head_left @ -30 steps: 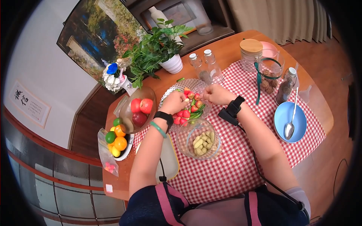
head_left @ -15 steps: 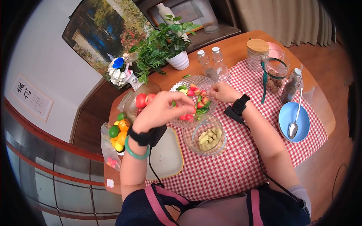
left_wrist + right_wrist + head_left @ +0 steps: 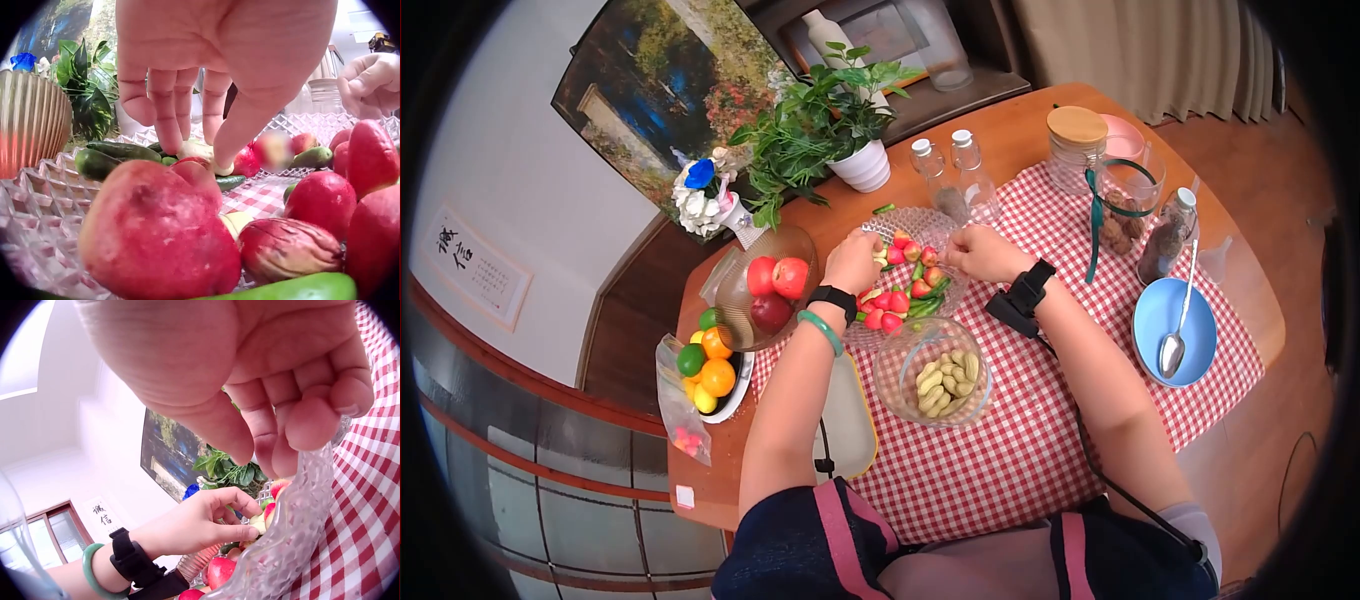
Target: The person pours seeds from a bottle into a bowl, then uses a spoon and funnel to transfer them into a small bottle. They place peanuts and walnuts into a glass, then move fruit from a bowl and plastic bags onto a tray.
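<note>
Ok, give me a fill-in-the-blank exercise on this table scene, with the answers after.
1. The left hand reaches into the cut-glass ____ of small fruits.
2. The spoon lies in the ____ bowl.
3. The clear bowl nearest the person holds ____.
4. The right hand grips the dish's ____.

Missing words: dish; blue; peanuts; rim

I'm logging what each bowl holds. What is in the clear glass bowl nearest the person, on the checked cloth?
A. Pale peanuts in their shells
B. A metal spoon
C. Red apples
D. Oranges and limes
A: the clear glass bowl holds pale peanuts in their shells; the apples sit in the amber bowl, and the spoon lies in the blue bowl.
</note>
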Motion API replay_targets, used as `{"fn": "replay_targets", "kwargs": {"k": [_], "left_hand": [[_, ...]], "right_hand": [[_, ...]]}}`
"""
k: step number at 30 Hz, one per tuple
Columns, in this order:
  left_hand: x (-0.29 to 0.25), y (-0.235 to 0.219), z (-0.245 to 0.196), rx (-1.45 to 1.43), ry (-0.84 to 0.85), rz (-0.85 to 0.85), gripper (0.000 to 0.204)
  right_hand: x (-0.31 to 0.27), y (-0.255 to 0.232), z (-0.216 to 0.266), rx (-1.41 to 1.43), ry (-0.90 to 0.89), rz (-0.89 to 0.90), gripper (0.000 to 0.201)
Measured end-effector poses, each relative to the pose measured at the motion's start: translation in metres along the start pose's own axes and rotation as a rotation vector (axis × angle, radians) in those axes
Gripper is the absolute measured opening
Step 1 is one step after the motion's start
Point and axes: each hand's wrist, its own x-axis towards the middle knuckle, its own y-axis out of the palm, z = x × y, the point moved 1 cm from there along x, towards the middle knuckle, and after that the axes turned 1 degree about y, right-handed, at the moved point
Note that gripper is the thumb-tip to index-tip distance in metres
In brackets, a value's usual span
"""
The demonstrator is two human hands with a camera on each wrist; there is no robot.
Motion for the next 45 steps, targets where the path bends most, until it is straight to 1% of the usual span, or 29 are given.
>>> {"fn": "replay_targets", "kwargs": {"k": [3,6,9,12,15,18,19,22,25,26,28,29,32,33,34,36,39,40,42,45], "left_hand": [[0.003,0.008,0.005,0.011,0.017,-0.056,0.025],[0.0,0.007,0.0,0.022,-0.043,0.014,0.027],[-0.002,0.006,-0.001,-0.017,-0.037,0.017,0.023],[-0.006,0.001,-0.002,-0.024,-0.041,0.025,0.024],[-0.008,-0.005,0.008,-0.105,-0.01,-0.005,0.026],[-0.02,-0.041,0.0,-0.27,-0.007,-0.096,0.03],[-0.026,-0.055,-0.005,-0.333,-0.009,-0.101,0.031],[-0.047,-0.092,-0.026,-0.826,0.069,-0.023,0.031],[-0.086,-0.136,-0.073,-0.868,0.148,0.111,0.031],[-0.098,-0.145,-0.087,-0.894,0.116,0.18,0.033],[-0.108,-0.141,-0.092,-0.751,0.336,0.156,0.032],[-0.111,-0.139,-0.095,-0.788,0.338,0.221,0.03],[-0.11,-0.14,-0.094,-0.835,0.312,0.24,0.028],[-0.104,-0.138,-0.088,-0.814,0.31,0.169,0.025],[-0.098,-0.137,-0.084,-0.865,0.159,0.17,0.02],[-0.078,-0.116,-0.057,-0.609,0.168,-0.036,0.014],[-0.056,-0.062,-0.018,-0.412,0.037,0.002,0.011],[-0.054,-0.049,-0.012,-0.37,0.04,0.053,0.012],[-0.048,-0.018,-0.001,-0.25,0.057,0.06,0.012],[-0.042,0.0,0.007,0.038,0.067,0.108,0.013]], "right_hand": [[0.0,0.0,0.0,-0.007,0.007,-0.001,0.025],[0.002,0.003,-0.003,-0.002,-0.001,-0.014,0.024],[0.0,0.002,-0.003,-0.016,-0.004,-0.024,0.025],[-0.001,0.001,0.002,-0.04,-0.01,-0.022,0.027],[-0.001,0.001,0.002,-0.063,-0.031,-0.03,0.028],[-0.002,0.001,0.001,-0.055,-0.052,-0.041,0.029],[-0.002,0.002,0.001,-0.046,-0.057,-0.043,0.029],[0.0,0.003,0.0,0.004,-0.014,-0.012,0.028],[0.001,0.004,-0.003,0.042,-0.012,-0.001,0.029],[0.002,0.004,-0.004,0.042,-0.012,0.0,0.029],[0.003,0.005,-0.006,0.036,-0.011,0.002,0.029],[0.003,0.006,-0.006,0.073,-0.006,0.008,0.029],[0.0,0.004,-0.002,0.061,0.006,0.004,0.029],[0.0,0.004,-0.001,0.065,0.01,0.007,0.028],[0.0,0.004,-0.001,0.071,0.014,0.011,0.027],[0.0,0.004,0.0,0.058,0.009,0.013,0.025],[0.0,0.003,-0.001,0.029,-0.003,0.006,0.022],[0.001,0.004,-0.004,0.037,0.001,0.003,0.021],[0.001,0.004,-0.005,0.053,-0.002,0.0,0.021],[0.0,0.003,-0.003,0.045,-0.011,-0.001,0.022]]}}
